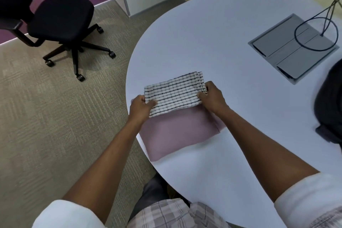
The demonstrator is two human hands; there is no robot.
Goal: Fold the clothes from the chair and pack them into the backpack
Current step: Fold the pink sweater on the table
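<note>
White cloth crossed with thin black lines, the checked garment (174, 93), lies folded into a compact rectangle and is held at both short ends. The left hand (141, 106) has its grip closed on the near-left corner, thumb on top and fingers curled underneath. The right hand (212, 96) pinches the opposite end, where the stacked folded layers show as a thick edge just beyond its fingertips. Between the two grips the cloth stretches flat and slightly tilted, its far-right corner higher in the picture than the left one.

Directly beneath and nearer the person than both grips lies a pink folded garment (177, 133), a soft rectangle resting on the table (222, 33). The checked garment overlaps its far edge, and whether it rests on it or is held just above cannot be told. The pink piece's left end hangs slightly past the rounded table edge, below the left grip.

Well to the right of the right grip, at the picture's edge, sits a dark backpack (329, 105), only partly in view and blurred. Beyond the right grip, farther across the table, a grey cable hatch (288, 48) is set into the surface, with a black cable (314, 31) looped over it. Far to the left of the left grip, a black office chair (59, 18) stands on the carpet (46, 116), its seat bare.
</note>
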